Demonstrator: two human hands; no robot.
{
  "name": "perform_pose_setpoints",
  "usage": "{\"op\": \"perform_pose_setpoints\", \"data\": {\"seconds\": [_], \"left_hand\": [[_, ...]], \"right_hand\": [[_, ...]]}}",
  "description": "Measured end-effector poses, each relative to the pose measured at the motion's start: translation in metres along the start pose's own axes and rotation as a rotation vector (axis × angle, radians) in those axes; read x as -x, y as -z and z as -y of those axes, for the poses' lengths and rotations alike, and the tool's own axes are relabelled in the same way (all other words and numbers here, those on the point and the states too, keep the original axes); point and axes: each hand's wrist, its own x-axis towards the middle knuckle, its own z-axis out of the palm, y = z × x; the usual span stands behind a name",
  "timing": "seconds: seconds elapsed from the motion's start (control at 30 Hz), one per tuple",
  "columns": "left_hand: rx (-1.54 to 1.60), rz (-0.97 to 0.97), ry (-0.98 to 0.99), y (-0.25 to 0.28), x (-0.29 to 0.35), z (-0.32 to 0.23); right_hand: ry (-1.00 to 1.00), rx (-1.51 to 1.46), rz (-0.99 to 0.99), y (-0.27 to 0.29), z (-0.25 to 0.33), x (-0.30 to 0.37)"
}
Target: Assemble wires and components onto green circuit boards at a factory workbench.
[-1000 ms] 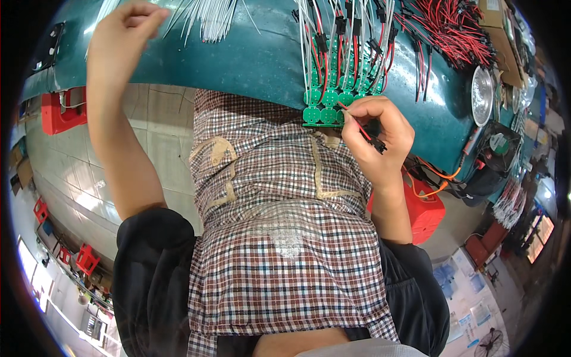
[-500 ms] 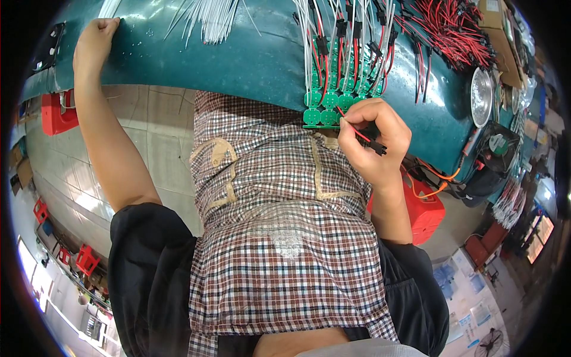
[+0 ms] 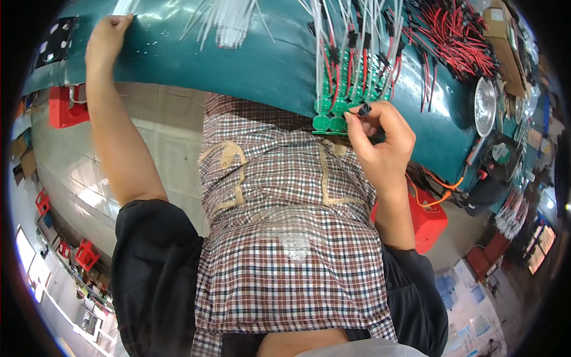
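My right hand [image 3: 385, 137] pinches a connector lead between thumb and forefinger; its black plug [image 3: 364, 110] sticks up above the fingers, while its wires are mostly hidden. Just beside these fingertips is a panel of round green circuit boards [image 3: 322, 123] at the table's near edge. White wires [image 3: 319, 65] and red-and-black leads with black plugs [image 3: 334, 55] lie across the panel. Far to the left, my left hand [image 3: 107, 40] has its fingertips pressed together by the end of a white bundle [image 3: 125, 6]; what they grip is too small to make out.
Loose white wires [image 3: 229, 27] lie at the far middle of the green table [image 3: 256, 71]. To the right are a heap of red-and-black leads [image 3: 455, 35], a metal bowl [image 3: 485, 107] and a soldering iron [image 3: 474, 152] with an orange cord. A red stool [image 3: 425, 223] stands below.
The plug in my right hand has swung from below the fingers to above them, and its red wire no longer shows. My left hand stays by the white bundle. The whole view has shifted slightly.
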Motion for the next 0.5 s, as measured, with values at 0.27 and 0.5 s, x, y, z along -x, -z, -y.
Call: {"op": "perform_pose_setpoints", "data": {"seconds": [0.27, 0.5], "left_hand": [[-0.095, 0.051, -0.015, 0.014, 0.012, -0.025], [0.505, 0.076, -0.141, 0.008, 0.042, -0.064]], "right_hand": [[-0.021, 0.008, -0.075, -0.007, -0.004, 0.001], [0.068, 0.030, -0.068, -0.010, -0.001, 0.001]]}}
